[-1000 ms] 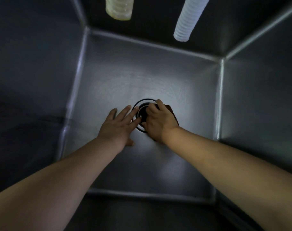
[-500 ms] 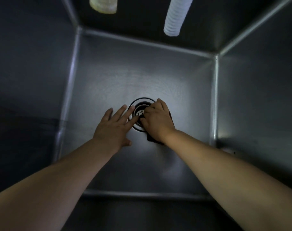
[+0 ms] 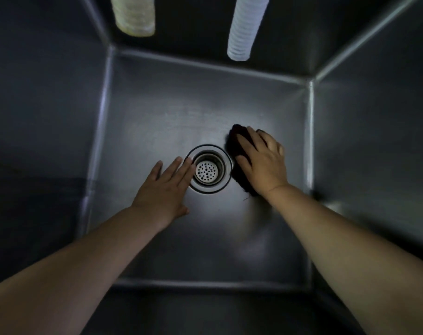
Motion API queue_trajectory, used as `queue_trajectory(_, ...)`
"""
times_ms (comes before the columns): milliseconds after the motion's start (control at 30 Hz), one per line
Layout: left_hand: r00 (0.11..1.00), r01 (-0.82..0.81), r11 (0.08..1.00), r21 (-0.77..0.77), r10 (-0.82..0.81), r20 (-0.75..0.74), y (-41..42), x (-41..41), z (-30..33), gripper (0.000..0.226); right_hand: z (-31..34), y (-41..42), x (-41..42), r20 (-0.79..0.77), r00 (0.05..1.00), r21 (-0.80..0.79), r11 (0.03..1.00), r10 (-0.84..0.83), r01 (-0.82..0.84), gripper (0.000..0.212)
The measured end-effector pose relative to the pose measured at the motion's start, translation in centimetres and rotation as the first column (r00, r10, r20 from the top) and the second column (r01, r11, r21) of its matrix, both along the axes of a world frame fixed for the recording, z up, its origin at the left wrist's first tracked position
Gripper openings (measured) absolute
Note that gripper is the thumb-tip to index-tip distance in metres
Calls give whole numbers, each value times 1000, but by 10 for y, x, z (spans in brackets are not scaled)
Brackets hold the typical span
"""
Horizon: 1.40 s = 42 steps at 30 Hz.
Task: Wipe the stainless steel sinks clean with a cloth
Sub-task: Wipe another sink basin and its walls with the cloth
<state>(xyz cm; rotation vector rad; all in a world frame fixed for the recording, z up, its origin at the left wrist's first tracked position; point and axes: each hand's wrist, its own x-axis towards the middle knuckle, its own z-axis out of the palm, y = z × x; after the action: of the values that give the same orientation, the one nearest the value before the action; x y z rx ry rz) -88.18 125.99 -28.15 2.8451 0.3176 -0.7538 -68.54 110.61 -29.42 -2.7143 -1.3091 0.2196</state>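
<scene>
Deep in the steel sink (image 3: pixel 157 112), your right hand (image 3: pixel 262 163) lies flat and spread on a dark cloth (image 3: pixel 237 151), pressing it to the basin floor just right of the drain strainer (image 3: pixel 207 170). Your left hand (image 3: pixel 165 187) rests open and empty on the floor opposite, fingertips touching the drain's rim. The cloth's long axis runs roughly from far to near, beside the drain, so your right hand is the one placed to sweep it; the unwiped floor likely lies toward the right wall and far corner. Most of the cloth is hidden under your palm, its far right edge hard to trace in the dim light. Two ribbed hoses (image 3: pixel 243 27) hang above, cut off at the top edge.
</scene>
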Motion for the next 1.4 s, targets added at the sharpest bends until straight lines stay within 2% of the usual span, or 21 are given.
queue_trajectory(100,994,-86,994,-67,91,65,7,-4,9,94,-9,-7,-9,-6,1000,-19,1000,2,-2,52)
queue_trajectory(233,976,-208,978,27,205,78,28,-18,32,88,-5,-26,-40,-18,997,-60,995,78,-79,61)
queue_trajectory(333,949,-314,945,95,316,-8,43,-33,45,89,-1,-49,-79,-43,972,-93,968,230,-233,64)
queue_trajectory(467,918,-387,917,94,393,-52,51,-47,50,89,-7,-38,-133,-80,852,-127,843,517,-523,76)
queue_trajectory(567,895,-442,897,29,443,-60,57,-48,46,86,-14,10,-153,-93,814,-55,813,573,-579,82)
queue_trajectory(767,850,-527,849,33,525,48,73,-48,48,78,-17,116,-106,-22,889,-31,888,458,-458,72)
queue_trajectory(933,878,-479,875,73,478,28,74,-44,48,78,-16,163,-27,22,971,-55,970,238,-236,71)
queue_trajectory(1167,881,-472,876,98,472,16,76,-40,56,76,-15,96,50,102,995,-105,995,10,0,72)
queue_trajectory(1300,908,-416,902,116,419,1,73,-33,59,73,-10,35,34,85,993,-149,984,-84,96,73)
queue_trajectory(1400,912,-409,907,98,410,7,74,-31,63,69,-2,0,0,127,992,-228,972,-23,52,77)
